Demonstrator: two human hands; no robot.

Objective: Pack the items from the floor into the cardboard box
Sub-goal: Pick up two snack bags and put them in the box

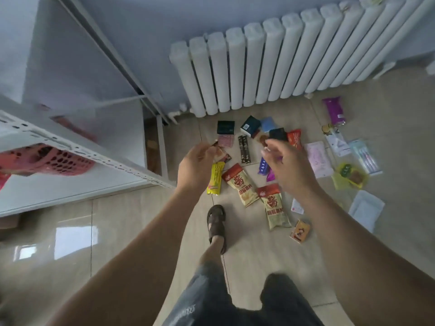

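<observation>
Many small items lie scattered on the beige tiled floor [388, 231]: a yellow packet [214, 182], two red-and-beige snack bags [240, 184] [274, 205], dark boxes [226, 127] [250, 125], a purple pack [334, 110] and a pack of toothbrushes [366, 156]. My left hand [195, 165] hovers over the yellow packet, fingers pinched on a small brown packet [221, 156]. Raised over purple sachets [262, 165], my right hand [287, 165] has its fingers apart and holds nothing. No cardboard box shows clearly; only a brown surface [153, 151] appears in the gap beside the shelf.
A white radiator [259, 67] stands against the far wall. On the left, a white metal shelf [70, 147] has a pink basket [47, 161] under it. My sandalled foot [216, 222] stands just in front of the snack bags. A green packet [350, 176] and a white pouch [366, 209] lie right.
</observation>
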